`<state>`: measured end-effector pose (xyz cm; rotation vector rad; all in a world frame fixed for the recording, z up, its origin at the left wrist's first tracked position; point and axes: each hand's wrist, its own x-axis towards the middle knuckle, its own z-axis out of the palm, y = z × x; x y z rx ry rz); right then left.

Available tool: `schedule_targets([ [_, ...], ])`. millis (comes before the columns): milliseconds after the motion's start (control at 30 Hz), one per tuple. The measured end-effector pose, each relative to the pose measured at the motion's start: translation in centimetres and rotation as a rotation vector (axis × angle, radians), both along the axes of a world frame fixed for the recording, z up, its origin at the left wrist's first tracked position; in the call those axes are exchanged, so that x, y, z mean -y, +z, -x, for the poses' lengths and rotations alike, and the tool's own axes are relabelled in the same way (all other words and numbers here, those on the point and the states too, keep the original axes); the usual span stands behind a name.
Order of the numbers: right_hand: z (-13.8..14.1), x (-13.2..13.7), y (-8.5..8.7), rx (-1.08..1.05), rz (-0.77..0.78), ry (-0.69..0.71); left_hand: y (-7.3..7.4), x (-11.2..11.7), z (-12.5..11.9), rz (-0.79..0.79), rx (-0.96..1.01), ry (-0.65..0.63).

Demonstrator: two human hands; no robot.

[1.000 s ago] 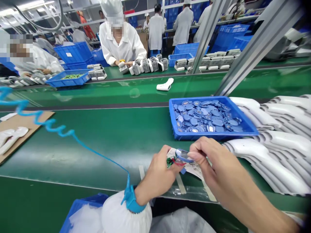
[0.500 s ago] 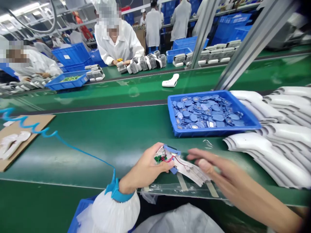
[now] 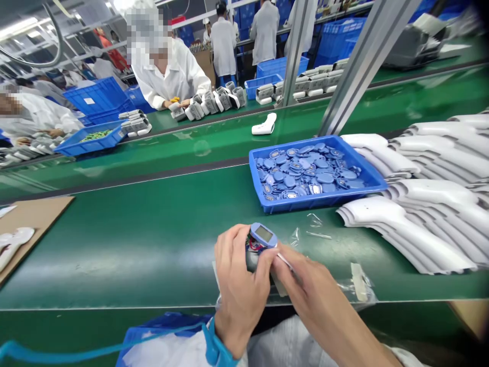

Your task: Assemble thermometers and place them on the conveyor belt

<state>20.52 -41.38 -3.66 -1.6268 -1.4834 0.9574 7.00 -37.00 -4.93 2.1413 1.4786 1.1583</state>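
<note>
The left hand (image 3: pixel 240 290) grips a blue-framed LCD display module (image 3: pixel 263 235) above the green belt counter (image 3: pixel 126 265). The right hand (image 3: pixel 317 300) meets its lower edge, closure hidden. Caution: a loose grip can drop the module or strain its thin red wires (image 3: pixel 256 247).

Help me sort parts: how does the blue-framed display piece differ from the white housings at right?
The blue-framed display piece is smaller than the white housings. It sits between the left hand and right hand; they lie stacked on the green belt. It shows red wires; they show none. Both look like plastic.
</note>
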Motion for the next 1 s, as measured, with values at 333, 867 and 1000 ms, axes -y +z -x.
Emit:
schedule_targets([
  [333, 0.5, 0.6, -0.2, -0.064, 0.005, 0.06, 0.0, 0.0, 1.4, -0.094, -0.116, -0.121],
  [867, 1.8, 1.0, -1.4, 0.586, -0.401, -0.104, 0.2, -0.1, 2.3, -0.057, -0.139, -0.141],
  [1000, 1.9, 1.2, -1.3, 0.702, -0.404, -0.082, 0.6, -0.5, 2.6, -0.093, -0.172, -0.151],
])
